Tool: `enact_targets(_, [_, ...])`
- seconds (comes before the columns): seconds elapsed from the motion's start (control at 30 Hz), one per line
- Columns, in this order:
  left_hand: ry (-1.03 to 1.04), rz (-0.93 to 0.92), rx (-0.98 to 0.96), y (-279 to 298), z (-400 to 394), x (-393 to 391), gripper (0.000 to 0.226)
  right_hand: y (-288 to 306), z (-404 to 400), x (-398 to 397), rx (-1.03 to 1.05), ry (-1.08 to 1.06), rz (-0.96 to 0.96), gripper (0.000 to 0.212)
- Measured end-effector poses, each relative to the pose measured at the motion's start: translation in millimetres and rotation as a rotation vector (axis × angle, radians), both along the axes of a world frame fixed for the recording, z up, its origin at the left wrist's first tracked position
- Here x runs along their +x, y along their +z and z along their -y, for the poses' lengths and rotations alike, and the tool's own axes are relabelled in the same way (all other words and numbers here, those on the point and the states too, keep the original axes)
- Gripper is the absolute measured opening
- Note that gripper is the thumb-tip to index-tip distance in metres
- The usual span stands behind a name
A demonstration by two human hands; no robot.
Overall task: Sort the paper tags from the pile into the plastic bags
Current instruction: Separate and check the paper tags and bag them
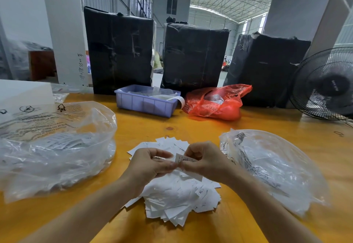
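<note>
A pile of paper tags (177, 195) is heaped at the bench's (191, 126) near edge. Above it, one tag (184, 159) is pinched between the left hand (150, 163) and right hand (205, 161), fingers curled. Two clear plastic bags (55, 147) (267, 164) flank the pile; bare wood is left between them. Three black parcels (120, 52) are lined along the far edge.

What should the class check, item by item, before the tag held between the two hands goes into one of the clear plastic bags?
1. Tag gripped: ok. The left hand and right hand both pinch the tag.
2. Size print readable: cannot tell, too small.
3. Left bag open: ok, its mouth gapes and tags lie inside.
4. Right bag open: cannot tell, its mouth is unclear.
5. Pile within reach: ok, directly under the hands.
6. Only one tag held: cannot tell.
</note>
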State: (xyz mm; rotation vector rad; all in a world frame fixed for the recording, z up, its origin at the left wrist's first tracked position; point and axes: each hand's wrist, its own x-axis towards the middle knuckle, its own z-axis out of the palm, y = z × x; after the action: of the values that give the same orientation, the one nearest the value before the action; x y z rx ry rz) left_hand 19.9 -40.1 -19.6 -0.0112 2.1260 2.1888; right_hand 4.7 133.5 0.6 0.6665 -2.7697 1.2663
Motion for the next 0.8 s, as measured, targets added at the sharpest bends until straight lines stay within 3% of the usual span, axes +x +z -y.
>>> enact_targets(0.47, [0.013,-0.101,-0.065,-0.7,-1.1,-0.9,0.029,0.8,-1.5,3.1,-0.105,0.06,0.279,0.016])
enact_targets(0.8, [-0.004,-0.146,-0.042,-1.1,0.9,-3.8,0.03,3.2,-6.4,-0.5,-0.157,0.046,0.242,0.023])
